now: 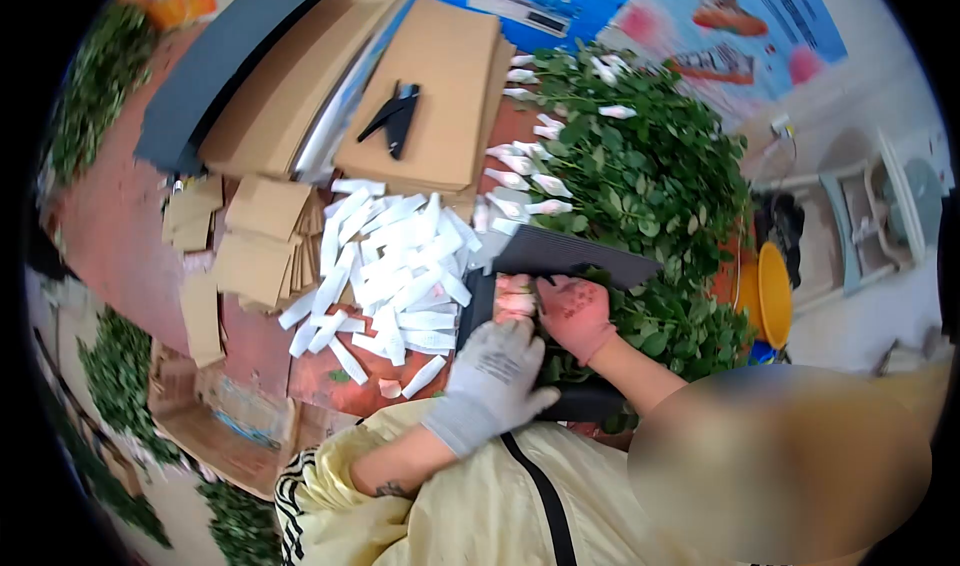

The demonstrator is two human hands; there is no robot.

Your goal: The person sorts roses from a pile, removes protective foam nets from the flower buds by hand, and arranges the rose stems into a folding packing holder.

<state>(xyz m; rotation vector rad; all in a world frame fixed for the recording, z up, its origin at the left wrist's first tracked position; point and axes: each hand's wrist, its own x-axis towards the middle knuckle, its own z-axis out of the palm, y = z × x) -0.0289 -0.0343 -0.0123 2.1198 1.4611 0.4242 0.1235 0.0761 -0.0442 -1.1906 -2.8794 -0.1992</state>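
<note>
Although the work in hand looks only part done, judging by the few pink blooms (515,299) that lie bare between the gloves, the nearer area is where it centres. Closest to the yellow clothing (470,496), the left hand (492,371), in a pale grey glove, is open and palm down, its thumb standing well out to the side and its fingertips at the near edge of those blooms; it does not appear to close on anything. Just beyond, the right hand (575,313), in a pink glove, has its fingers bent at the blooms' other side; whether it pinches one or only rests there, I cannot tell. The blooms sit over a black tray (590,402), in front of a raised dark ridged board (578,254), and their stems are mostly hidden. Beside them, to the left, is a heap of white sleeves (400,266), apparently a supply with plenty left, though I cannot tell whether every one is empty. Farther off, leafy stems (640,176) carry heads in white covers (510,180), which I take to be unfinished material. Stacked brown cardboard (430,86), bearing a black hand tool (395,121), stands beyond the heap.
</note>
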